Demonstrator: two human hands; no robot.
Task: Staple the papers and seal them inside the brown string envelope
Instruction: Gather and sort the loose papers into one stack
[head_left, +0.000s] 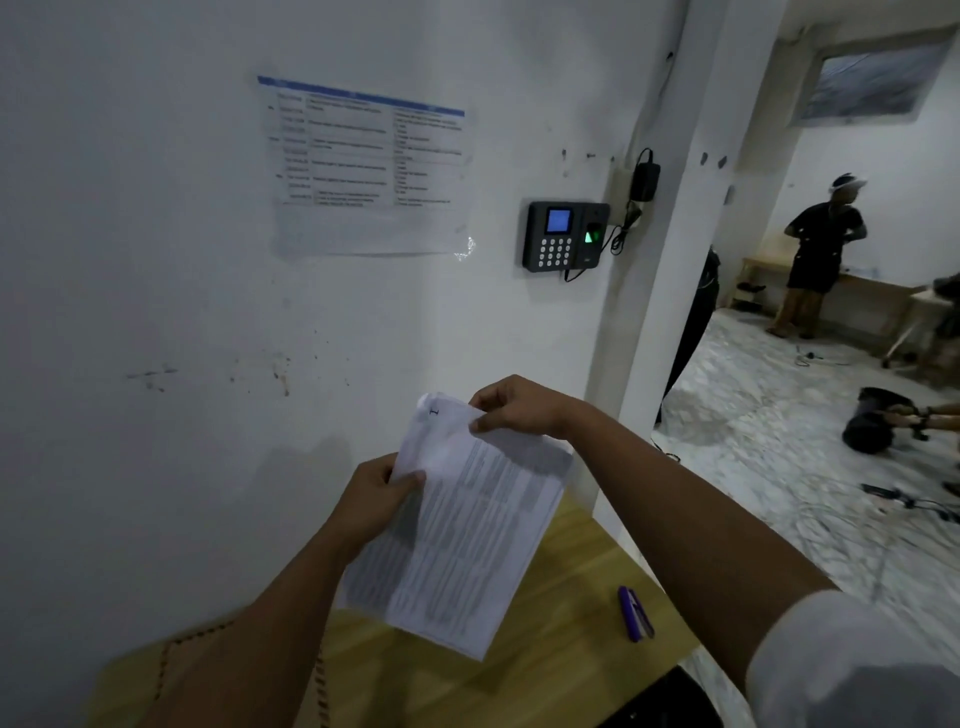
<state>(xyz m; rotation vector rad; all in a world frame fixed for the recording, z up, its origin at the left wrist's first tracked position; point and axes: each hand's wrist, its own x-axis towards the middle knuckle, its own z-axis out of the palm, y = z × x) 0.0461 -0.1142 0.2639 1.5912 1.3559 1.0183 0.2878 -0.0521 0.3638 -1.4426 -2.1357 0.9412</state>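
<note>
Papers (457, 525) held above the table (545, 670); stapler (635, 613) lies to their right.

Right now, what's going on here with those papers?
A person holds a stack of printed papers up above a wooden table, left hand gripping the left edge, right hand pinching the top. A purple stapler lies untouched on the table, and the brown envelope lies at the lower left.

1. An office or workplace: a fingerprint attendance terminal (565, 236) with keypad hangs on the white wall (156, 260).
2. A printed schedule sheet (366, 166) is taped beside it.
3. A wooden desk (561, 649) stands below.
</note>
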